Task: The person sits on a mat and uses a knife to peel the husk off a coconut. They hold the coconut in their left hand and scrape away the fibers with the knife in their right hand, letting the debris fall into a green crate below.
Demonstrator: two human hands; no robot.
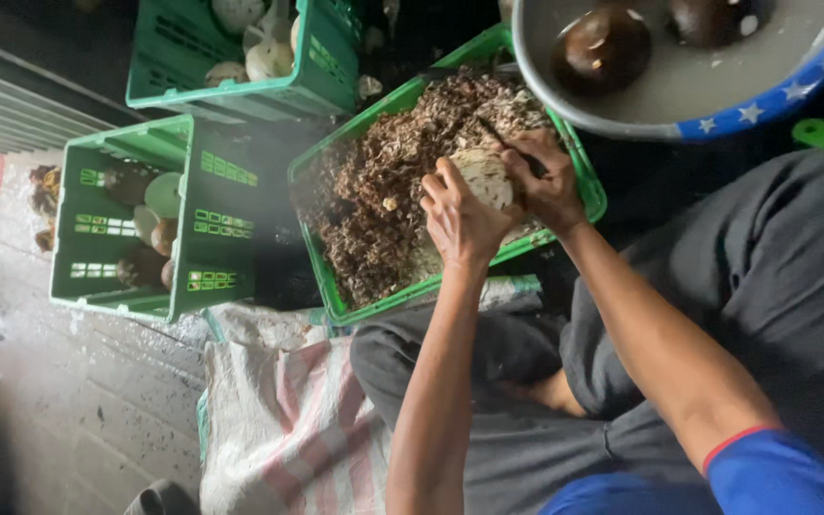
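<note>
Both hands work over a green crate [591, 195] of brown shavings [383, 181]: left hand [460, 221] cups a pale peeled coconut [484, 176], right hand [547, 181] grips a dark blade [500, 136] against it. Upper right, a basin [717, 114] holds dark coconuts [603, 48].

A single head-worn camera looks steeply down from above the seated person's lap, close to both forearms. It faces forward over the knees onto a green crate of husk shavings [374, 205], with more crates [226, 195] farther off.
</note>
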